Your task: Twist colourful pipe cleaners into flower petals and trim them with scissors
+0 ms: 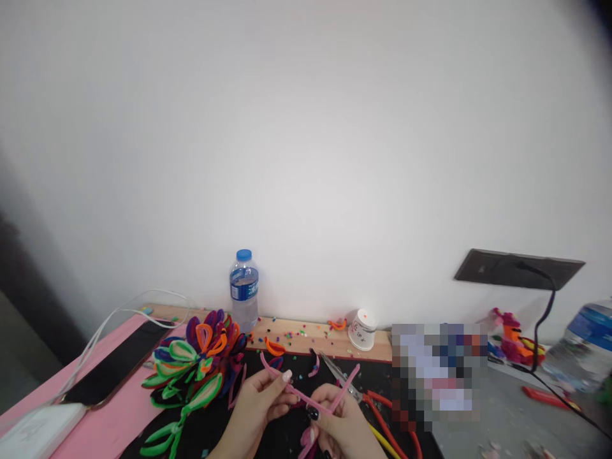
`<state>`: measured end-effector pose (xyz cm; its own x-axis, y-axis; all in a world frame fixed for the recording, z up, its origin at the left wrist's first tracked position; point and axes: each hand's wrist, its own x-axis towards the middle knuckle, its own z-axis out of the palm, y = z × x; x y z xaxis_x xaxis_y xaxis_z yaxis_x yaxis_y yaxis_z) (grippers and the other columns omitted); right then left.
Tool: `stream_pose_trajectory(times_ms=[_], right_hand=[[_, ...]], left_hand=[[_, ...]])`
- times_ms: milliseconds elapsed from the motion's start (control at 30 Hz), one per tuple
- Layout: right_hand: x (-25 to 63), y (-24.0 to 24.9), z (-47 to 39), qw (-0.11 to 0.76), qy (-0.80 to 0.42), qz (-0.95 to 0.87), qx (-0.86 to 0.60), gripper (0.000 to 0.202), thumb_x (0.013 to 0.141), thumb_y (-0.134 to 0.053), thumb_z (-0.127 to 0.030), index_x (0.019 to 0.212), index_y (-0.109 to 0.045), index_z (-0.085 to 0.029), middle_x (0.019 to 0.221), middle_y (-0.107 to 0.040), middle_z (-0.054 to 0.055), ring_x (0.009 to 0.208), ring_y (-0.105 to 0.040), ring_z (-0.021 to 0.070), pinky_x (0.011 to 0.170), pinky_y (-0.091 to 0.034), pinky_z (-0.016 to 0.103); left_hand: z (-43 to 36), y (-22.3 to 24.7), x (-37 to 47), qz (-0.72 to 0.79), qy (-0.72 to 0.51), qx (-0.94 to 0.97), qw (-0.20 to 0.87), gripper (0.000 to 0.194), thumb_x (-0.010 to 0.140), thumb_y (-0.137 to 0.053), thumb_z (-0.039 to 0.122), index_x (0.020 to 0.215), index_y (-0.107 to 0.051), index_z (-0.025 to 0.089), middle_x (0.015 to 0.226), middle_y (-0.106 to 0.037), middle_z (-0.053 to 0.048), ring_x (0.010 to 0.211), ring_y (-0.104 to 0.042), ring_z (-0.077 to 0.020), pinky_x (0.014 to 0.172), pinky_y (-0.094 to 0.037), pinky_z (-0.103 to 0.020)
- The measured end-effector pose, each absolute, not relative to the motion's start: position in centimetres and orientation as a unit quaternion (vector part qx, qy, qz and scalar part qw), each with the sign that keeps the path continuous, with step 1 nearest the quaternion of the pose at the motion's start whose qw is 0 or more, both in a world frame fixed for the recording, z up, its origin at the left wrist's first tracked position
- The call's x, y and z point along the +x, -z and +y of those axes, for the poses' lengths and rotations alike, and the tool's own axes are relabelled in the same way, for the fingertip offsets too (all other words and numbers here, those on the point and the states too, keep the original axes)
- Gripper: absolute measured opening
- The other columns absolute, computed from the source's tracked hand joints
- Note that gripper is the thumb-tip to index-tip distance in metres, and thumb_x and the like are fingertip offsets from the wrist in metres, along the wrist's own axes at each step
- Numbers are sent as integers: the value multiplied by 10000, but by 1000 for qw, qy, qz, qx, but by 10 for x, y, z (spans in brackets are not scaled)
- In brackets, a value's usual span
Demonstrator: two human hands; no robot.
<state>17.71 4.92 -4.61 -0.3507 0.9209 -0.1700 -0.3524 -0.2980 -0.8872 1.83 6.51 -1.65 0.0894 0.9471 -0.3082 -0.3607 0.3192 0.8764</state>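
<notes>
Between my two hands stretches a pink pipe cleaner [303, 398], bent back at its right end so that a short arm points up. My left hand [261, 408] pinches it between thumb and fingers, with one end sticking out beyond the thumb. My right hand [337, 424] grips it near the bend, fingers closed. Below the right hand more pink fuzzy loops show, partly hidden. Left of my hands lies a bunch of pipe-cleaner flowers [184, 357] in green, orange and purple. Scissors [347, 379] with red handles lie just right of my right hand.
A water bottle [244, 290] and an upturned paper cup [362, 330] stand against the wall. On pink paper at left lie a phone [117, 363] and a white charger [43, 430]. At right are a cable, another bottle [586, 344] and a red tool [545, 396].
</notes>
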Motion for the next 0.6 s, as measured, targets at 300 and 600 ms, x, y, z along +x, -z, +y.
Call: stream_pose_trajectory(times_ms=[300,600], right_hand=[[172,43,47,514,-702,-335,-362,359,598,-726,-388,638,-461,-150,442,-593,-9,219,-377,28,208,-183,108],[171,28,43,521,-703,-338,-347,309,647,-706,-357,663,-497,-130,467,-587,-12,262,-408,22,222,-256,90]], left_hand=[[63,39,23,438,-407,510,618,393,739,-502,527,641,-479,147,526,-558,14,402,-561,-102,321,-335,-141],[52,29,22,431,-300,621,582,400,823,-337,529,650,-422,178,447,-451,65,293,-286,-43,309,-180,-163]])
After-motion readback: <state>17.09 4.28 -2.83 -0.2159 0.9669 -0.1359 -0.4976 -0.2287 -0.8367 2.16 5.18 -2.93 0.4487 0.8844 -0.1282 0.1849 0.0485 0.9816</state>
